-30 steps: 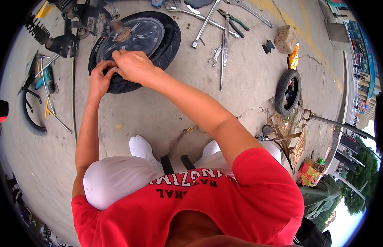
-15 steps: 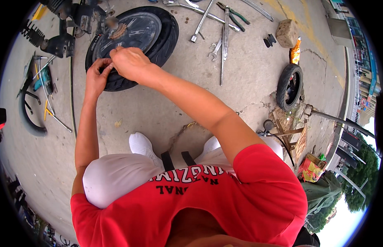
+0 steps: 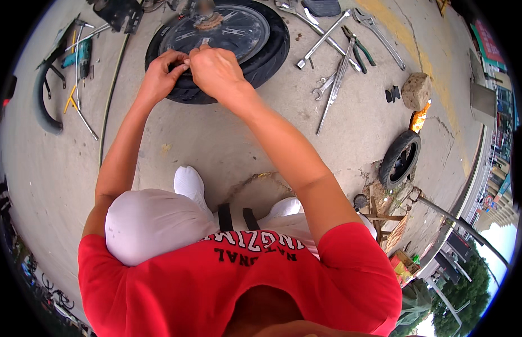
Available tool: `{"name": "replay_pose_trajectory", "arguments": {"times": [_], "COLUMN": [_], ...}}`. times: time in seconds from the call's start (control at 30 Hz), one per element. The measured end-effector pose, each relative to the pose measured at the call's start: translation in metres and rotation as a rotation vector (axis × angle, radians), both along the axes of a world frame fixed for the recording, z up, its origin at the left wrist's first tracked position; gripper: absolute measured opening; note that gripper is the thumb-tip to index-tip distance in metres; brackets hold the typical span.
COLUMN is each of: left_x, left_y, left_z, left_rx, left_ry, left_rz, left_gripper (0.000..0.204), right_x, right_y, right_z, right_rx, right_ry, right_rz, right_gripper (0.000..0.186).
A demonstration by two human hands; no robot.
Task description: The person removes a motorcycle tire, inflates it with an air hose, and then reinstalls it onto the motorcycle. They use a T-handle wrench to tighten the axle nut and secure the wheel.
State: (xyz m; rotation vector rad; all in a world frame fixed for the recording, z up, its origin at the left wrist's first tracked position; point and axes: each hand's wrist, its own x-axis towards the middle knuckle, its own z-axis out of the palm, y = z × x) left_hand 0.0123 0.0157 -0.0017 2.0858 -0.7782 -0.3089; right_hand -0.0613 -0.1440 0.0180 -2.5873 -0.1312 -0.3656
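A black wheel with its tyre lies flat on the concrete, a rusty toothed ring at its hub. My left hand is at the wheel's near-left edge, thumb and forefinger pinched together. Right beside it, my right hand is closed with its fingers bent down over the tyre and rim edge. The fingertips of both hands almost meet. Whatever they pinch is hidden or too small to name.
To the right lie a cross wrench, pliers, an adjustable wrench and spanners. Beyond them are a stone block and a small tyre. At left are a drill and a curved black fender.
The whole scene has shifted rightward in the picture, with the tools at right now lower. Both hands remain at the wheel's near edge, with their fingers still closed.
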Motion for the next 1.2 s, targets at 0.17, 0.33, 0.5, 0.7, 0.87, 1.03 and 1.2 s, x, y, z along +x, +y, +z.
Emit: {"name": "replay_pose_trajectory", "arguments": {"times": [0.17,0.33,0.5,0.7,0.87,1.03,1.2], "left_x": [-0.001,-0.001,-0.001,0.000,0.008,0.013,0.022], "left_y": [0.002,0.004,0.001,0.011,0.047,0.035,0.034], "left_z": [0.000,0.000,0.001,-0.007,-0.029,-0.039,-0.053], "left_rx": [0.029,0.042,0.036,-0.150,-0.369,-0.566,-0.566], "left_ry": [-0.036,-0.073,-0.062,-0.289,0.393,1.046,0.975], "left_rz": [-0.021,-0.040,-0.040,0.191,0.772,0.608,0.598], "left_gripper": [0.019,0.015,0.014,0.027,0.072,0.086,0.075], "right_x": [0.005,0.006,0.004,0.000,-0.018,-0.017,-0.002], "right_y": [0.006,0.003,0.000,-0.015,-0.114,-0.135,-0.145], "right_z": [0.003,0.014,0.006,0.022,-0.006,-0.057,-0.082], "right_rx": [-0.124,0.003,0.028,0.145,0.357,1.934,1.858], "right_ry": [0.091,0.200,0.092,0.014,-0.189,0.128,0.061], "right_rz": [-0.021,-0.030,0.022,-0.113,-0.732,-0.459,-0.436], "right_gripper": [0.015,0.018,0.016,0.017,0.037,0.054,0.034]}}
